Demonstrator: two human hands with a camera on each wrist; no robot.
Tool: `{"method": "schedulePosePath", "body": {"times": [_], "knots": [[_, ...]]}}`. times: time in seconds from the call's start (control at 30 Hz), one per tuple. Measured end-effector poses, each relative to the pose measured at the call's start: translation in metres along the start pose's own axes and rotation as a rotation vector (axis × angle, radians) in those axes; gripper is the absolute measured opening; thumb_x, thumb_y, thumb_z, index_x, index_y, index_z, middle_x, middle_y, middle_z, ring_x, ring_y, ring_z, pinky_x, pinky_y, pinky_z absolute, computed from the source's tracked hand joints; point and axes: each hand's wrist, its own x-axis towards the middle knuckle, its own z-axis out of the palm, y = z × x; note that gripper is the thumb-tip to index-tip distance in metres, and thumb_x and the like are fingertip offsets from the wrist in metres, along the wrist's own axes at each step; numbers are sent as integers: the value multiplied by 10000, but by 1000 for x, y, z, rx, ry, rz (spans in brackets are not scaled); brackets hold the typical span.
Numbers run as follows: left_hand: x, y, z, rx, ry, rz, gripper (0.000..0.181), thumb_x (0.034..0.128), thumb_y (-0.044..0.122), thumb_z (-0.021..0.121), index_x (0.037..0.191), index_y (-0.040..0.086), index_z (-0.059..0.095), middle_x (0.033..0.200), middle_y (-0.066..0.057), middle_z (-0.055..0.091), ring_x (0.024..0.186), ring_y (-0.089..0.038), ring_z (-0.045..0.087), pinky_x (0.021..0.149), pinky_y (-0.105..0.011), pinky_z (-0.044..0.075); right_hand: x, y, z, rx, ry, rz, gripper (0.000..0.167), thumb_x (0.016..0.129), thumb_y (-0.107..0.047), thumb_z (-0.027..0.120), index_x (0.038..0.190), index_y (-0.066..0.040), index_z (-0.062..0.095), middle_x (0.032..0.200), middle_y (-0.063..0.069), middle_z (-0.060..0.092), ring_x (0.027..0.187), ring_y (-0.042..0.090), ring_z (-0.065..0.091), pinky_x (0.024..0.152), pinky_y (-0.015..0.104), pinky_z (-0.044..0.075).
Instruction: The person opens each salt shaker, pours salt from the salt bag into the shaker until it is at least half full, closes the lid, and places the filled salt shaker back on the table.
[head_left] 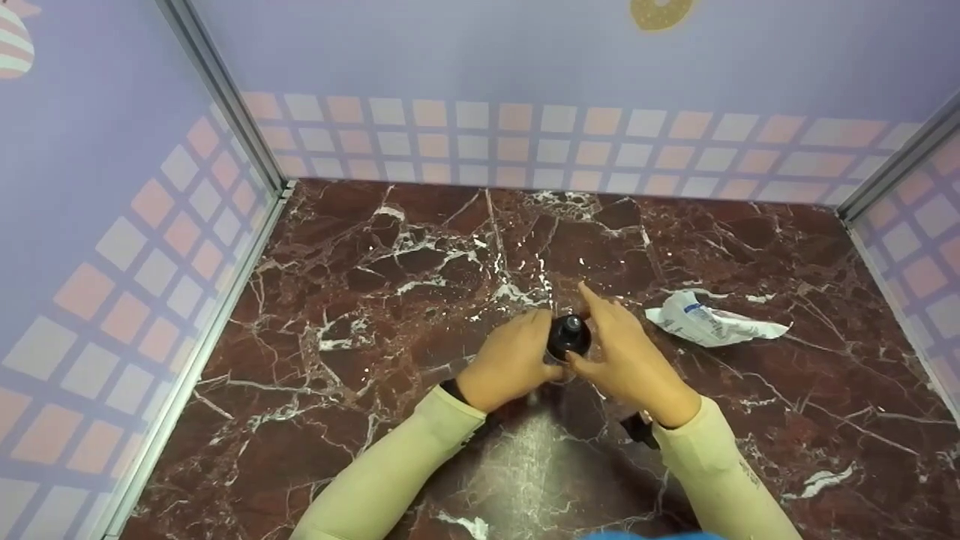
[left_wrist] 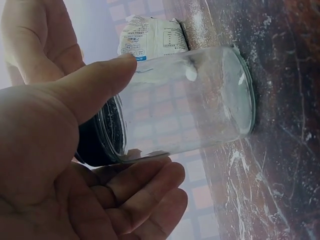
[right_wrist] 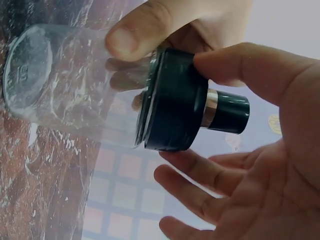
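Left grip [head_left: 510, 356] wraps a clear glass jar [right_wrist: 75, 85], thumb on one side and fingers curled round the other, while the right grip [head_left: 622, 352] holds the black lid [right_wrist: 175, 100] between thumb and finger, its index finger stretched out ahead. Between the two grips, the jar appears to stand upright on a dark red, white-veined worktop [head_left: 360, 300].

Work at the lid looks well along: it sits on the jar's mouth, topped by a narrower black knob [right_wrist: 232, 114] with a metallic band, just beside the right grip's palm. Whether the lid is fully seated, or being closed or loosened, cannot be told; that point at the rim seems to be what is left. Pale smears show on the glass below the left grip's thumb, though reflections make any contents uncertain.

Just off to the right of the right grip, out of its hold, lies a crumpled white packet [head_left: 712, 321]. It carries a blue patch [left_wrist: 137, 58], rows of fine dark print, hexagonal emblems and a boxed panel, all too small to read. An embossed mark on the jar's base, at the end farthest from the right grip, is likewise illegible; no brand can be made out.
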Motion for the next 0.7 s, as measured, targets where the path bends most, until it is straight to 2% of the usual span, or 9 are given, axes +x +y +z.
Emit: {"method": "schedulePosePath", "body": {"times": [0.07, 0.17, 0.3, 0.43, 0.5, 0.57, 0.63, 0.7], "knots": [[0, 0, 0, 3, 2, 4, 662, 782, 418, 899, 1205, 23, 578, 1102, -77, 665, 985, -228, 663, 910, -368, 574, -1, 0, 0, 21, -20, -17, 981, 822, -79, 805, 1604, 46, 227, 1345, 191, 615, 1298, 382, 533, 1213, 557, 271], [0, 1, 1, 4, 6, 3, 651, 787, 386, 898, 1214, 14, 577, 1117, -93, 670, 1001, -239, 665, 926, -374, 573, -1, 1, 2, 10, -12, -30, 1012, 820, -129, 804, 1611, 46, 197, 1388, 215, 594, 1368, 404, 488, 1244, 558, 207], [0, 1, 0, 34, 13, -4, 657, 777, 376, 900, 1219, 11, 580, 1109, -109, 679, 1001, -262, 672, 911, -393, 582, 1, 1, 8, -76, 65, 7, 1115, 809, -384, 858, 1600, 64, 213, 1321, 204, 633, 1286, 416, 538, 1195, 546, 306], [-1, 0, 0, 35, 4, 4, 671, 796, 437, 867, 1232, 16, 580, 1104, -101, 677, 992, -255, 670, 887, -398, 586, 2, 0, 10, -152, 107, 100, 1210, 758, -553, 868, 1594, 61, 246, 1117, 153, 672, 1082, 388, 614, 1032, 540, 454], [0, -1, 0, 21, -13, 7, 694, 814, 474, 841, 1266, 20, 573, 1131, -94, 673, 1012, -243, 666, 895, -390, 582, 2, -1, 10, -161, 110, 129, 1207, 750, -561, 873, 1589, 59, 267, 1029, 129, 669, 980, 360, 617, 944, 521, 491], [1, -2, -1, 6, -33, -1, 716, 818, 501, 831, 1289, 29, 574, 1152, -87, 671, 1027, -232, 663, 905, -384, 579, 2, -1, 9, -154, 108, 135, 1175, 760, -533, 878, 1582, 61, 285, 970, 105, 661, 924, 337, 612, 915, 506, 499], [2, -2, -2, -4, -48, -15, 704, 811, 515, 833, 1282, 49, 594, 1150, -73, 676, 1023, -223, 664, 901, -384, 579, 2, -1, 9, -142, 107, 122, 1132, 776, -485, 883, 1574, 68, 299, 965, 102, 665, 920, 335, 617, 934, 509, 498], [4, -2, -2, -10, -55, -21, 649, 800, 501, 844, 1241, 77, 629, 1120, -54, 688, 1000, -213, 669, 884, -383, 581, 1, -1, 8, -132, 102, 98, 1099, 794, -429, 882, 1575, 68, 292, 997, 119, 669, 986, 358, 625, 1011, 535, 473]]}}
